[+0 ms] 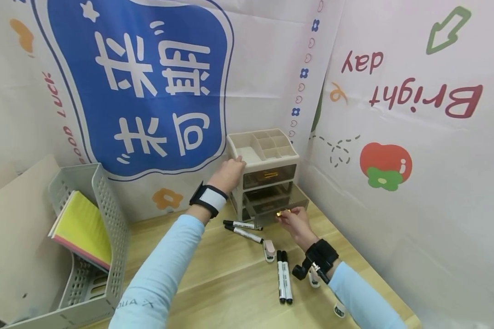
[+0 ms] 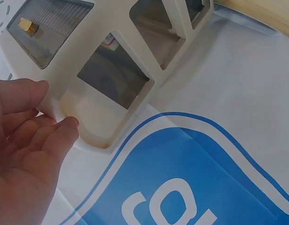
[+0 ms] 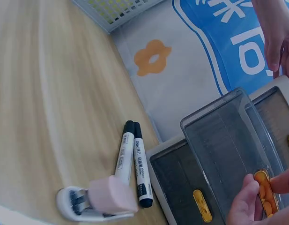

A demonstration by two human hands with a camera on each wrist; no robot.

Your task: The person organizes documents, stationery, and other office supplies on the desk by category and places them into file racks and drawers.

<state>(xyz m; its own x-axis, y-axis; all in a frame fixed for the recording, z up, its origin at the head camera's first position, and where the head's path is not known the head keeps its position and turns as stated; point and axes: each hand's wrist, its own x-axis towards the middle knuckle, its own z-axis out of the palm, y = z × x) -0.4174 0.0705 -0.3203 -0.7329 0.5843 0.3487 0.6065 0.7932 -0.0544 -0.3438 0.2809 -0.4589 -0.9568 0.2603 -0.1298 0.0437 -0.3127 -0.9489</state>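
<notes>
Left hand on the upper corner of the drawer box, the corner nearest that side; thumb and fingers straddle the edge, a light grip by the look of the wrist view. Probably there to steady the box, which looks light enough to slide if the handle alone were drawn on.

Right hand lower and nearer the person, thumb and fingers pinching the gold handle of the middle drawer. The handle is small, so fingertips rather than a full fist seem the natural hold. Drawer stands out of the box, directly in front of the right fingers. Top drawer, just above the right hand, and bottom drawer, beneath the middle one, both sit closed.

Between the hands, by the box's foot: two markers, caps toward the left arm's side. Pink-and-white stapler just left of the right hand, near a marker's end. Second marker pair left of the right wrist strap, side by side, perhaps so laid to stop rolling. Well left of the left hand: file rack, yellow paper leaning inside, kept upright by its walls.
</notes>
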